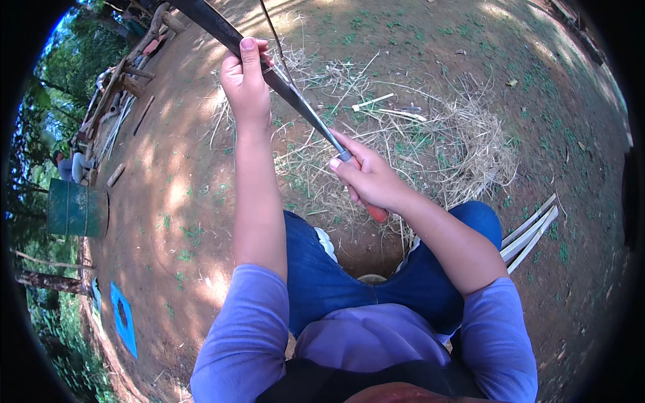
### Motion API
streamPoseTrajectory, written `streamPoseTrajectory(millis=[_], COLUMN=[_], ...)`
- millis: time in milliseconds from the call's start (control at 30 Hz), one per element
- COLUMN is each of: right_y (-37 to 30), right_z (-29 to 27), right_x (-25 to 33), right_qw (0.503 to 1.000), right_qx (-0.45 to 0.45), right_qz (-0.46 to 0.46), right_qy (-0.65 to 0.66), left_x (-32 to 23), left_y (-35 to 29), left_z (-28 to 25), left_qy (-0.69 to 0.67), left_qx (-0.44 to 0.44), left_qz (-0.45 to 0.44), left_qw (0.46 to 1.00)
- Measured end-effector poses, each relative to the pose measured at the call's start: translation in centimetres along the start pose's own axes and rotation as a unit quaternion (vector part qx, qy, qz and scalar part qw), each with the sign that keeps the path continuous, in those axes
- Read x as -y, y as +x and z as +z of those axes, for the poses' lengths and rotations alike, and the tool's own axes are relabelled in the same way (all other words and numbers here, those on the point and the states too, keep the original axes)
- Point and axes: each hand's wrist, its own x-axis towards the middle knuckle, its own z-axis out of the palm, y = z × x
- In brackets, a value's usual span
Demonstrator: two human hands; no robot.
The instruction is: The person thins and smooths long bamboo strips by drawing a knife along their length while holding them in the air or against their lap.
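Note:
My left hand is closed round a long dark flat strip that slants from the upper left toward my right hand, its thumb lying on top. My right hand grips a knife by its orange handle. A grey collar and narrow shiny metal show above that fist, lying along the strip's lower part; where metal and strip part is hard to make out. A thin dark sliver rises beside the strip, just right of my left hand. Both hands are raised in front of my bent knees.
Pale shavings lie heaped on the bare earth ahead. Several light split strips rest by my right knee. To the left stand a green drum and a log, with a blue flat piece nearer. People are far left.

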Motion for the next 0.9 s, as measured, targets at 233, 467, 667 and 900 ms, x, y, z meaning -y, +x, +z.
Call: streamPoseTrajectory(millis=[233,467,667,900], right_y=[1.7,1.9,2.0,1.8], right_z=[0.8,2.2,2.6,3.1], right_x=[-2.5,-0.4,1.7,2.2], right_qw=[0.989,0.997,0.999,0.996], right_qx=[0.019,-0.037,-0.03,-0.037], right_qz=[0.01,-0.048,-0.038,-0.071], right_qy=[0.149,-0.048,-0.013,-0.035], left_x=[0.4,1.5,1.1,-1.6], left_y=[0.1,0.7,-0.6,-0.9], left_z=[-1.6,-3.7,-1.4,-0.7], left_qy=[-0.093,-0.1,0.002,-0.009], left_qx=[0.074,0.055,-0.052,0.004], left_qz=[-0.011,-0.012,0.008,0.058], left_qw=[0.993,0.993,0.999,0.998])
